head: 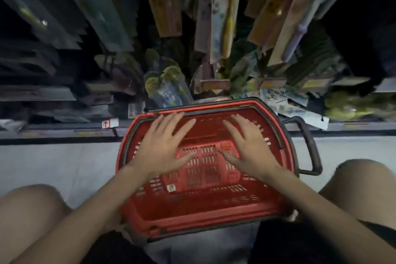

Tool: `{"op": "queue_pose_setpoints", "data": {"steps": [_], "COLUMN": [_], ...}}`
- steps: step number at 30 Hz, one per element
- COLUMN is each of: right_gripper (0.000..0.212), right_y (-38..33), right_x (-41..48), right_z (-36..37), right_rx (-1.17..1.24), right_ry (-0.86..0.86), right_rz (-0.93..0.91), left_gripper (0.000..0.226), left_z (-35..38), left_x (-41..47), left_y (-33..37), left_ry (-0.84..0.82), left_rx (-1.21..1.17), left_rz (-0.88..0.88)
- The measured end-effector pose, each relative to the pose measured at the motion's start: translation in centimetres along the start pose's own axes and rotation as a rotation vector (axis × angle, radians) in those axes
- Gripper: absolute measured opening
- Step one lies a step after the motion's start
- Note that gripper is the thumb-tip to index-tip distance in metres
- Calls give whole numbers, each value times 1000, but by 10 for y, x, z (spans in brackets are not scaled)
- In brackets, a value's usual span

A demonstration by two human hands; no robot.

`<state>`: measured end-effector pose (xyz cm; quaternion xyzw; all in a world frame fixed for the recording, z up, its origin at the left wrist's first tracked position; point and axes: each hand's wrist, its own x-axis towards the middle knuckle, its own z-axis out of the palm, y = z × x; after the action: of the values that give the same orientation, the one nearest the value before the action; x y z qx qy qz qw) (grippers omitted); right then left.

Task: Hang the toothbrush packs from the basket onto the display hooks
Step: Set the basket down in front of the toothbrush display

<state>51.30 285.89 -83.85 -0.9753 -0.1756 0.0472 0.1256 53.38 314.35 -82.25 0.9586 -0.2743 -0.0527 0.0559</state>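
Both hands, left hand [165,148] and right hand [246,146], fingers spread flat over empty-looking basket [192,218]; hanging packs [222,17] look light, flimsy, grip near top hole.

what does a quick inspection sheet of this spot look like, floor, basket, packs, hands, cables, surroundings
surface: pale floor, bare where visible.
job's things: red basket on the floor, no packs visible inside; toothbrush packs hang above, blurred.
clutter: loose packs bunched behind the basket's far rim.
grippers: left hand and right hand spread flat over the basket, holding nothing.
cables: nothing seen.
surroundings: dark shelving at left; the person's knees at both lower corners.
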Motion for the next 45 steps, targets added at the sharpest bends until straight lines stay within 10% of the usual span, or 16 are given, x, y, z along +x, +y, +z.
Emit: {"op": "queue_pose_setpoints", "data": {"steps": [17, 45], "right_gripper": [87, 93], "right_y": [-2, 43], "right_x": [-59, -20], "right_z": [1, -7], "right_rx": [22, -364], "right_ry": [121, -168], "right_rz": [115, -18], "left_gripper": [73, 91], "left_z": [-13, 16], "left_x": [-44, -34], "left_y": [53, 4], "left_ry": [299, -72], "left_rx": [43, 321], "left_rz": [-258, -173]}}
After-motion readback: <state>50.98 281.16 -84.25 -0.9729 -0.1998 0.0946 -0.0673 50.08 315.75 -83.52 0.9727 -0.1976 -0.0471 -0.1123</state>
